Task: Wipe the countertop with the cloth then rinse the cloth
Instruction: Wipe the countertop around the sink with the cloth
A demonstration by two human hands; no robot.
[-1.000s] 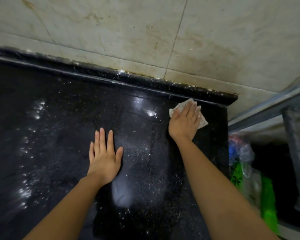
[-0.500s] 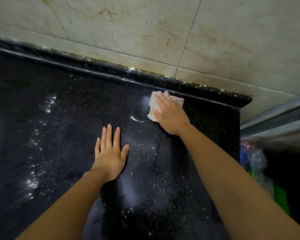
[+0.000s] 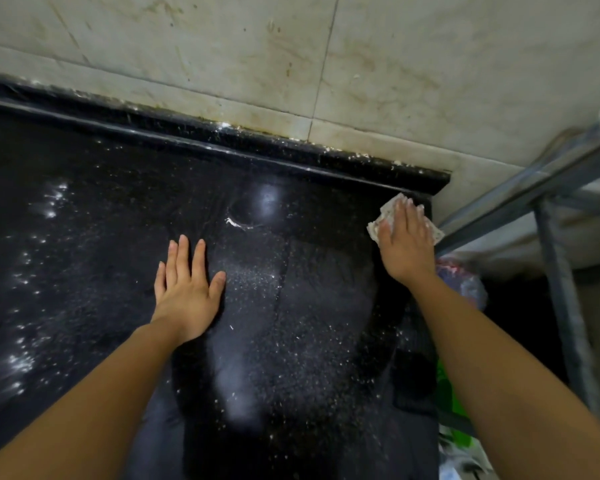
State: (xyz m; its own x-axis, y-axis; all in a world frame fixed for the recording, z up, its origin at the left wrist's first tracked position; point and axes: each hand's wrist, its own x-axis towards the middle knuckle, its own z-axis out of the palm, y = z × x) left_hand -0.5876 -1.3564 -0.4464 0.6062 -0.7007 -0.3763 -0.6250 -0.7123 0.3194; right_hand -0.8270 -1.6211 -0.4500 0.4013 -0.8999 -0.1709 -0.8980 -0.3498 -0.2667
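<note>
The right hand (image 3: 407,247) lay flat on the cloth (image 3: 386,213), fingers straight and close together, pressing it down onto the black countertop (image 3: 84,271). The cloth, pale and crumpled, sat at the far right corner of the top. Its edges showed beyond the fingertips and at both sides of the palm, and one corner reached the right edge of the slab.

The left hand (image 3: 187,282) rested palm down on the bare stone, well to the left of the right hand and nearer the person. Its fingers were straight, its thumb was spread out to the side, and it held nothing.

Just beyond the right fingertips ran the raised back lip (image 3: 291,157) of the counter, dotted with pale crumbs (image 3: 357,155), and behind it rose the stained tiled wall (image 3: 395,81). Between the two hands, a little farther out than the left fingertips, a small white scrap (image 3: 234,222) lay beside a bright reflection. Fine white specks were scattered over the stone between the forearms. Shining droplets (image 3: 21,362) dotted the surface far to the left of the left hand.

To the right of the right hand, past the counter's edge, stood a grey metal frame (image 3: 551,244). Below the right wrist sat a crumpled plastic bag (image 3: 465,285), and something green (image 3: 445,386) showed beside the right forearm, too blurred to identify.
</note>
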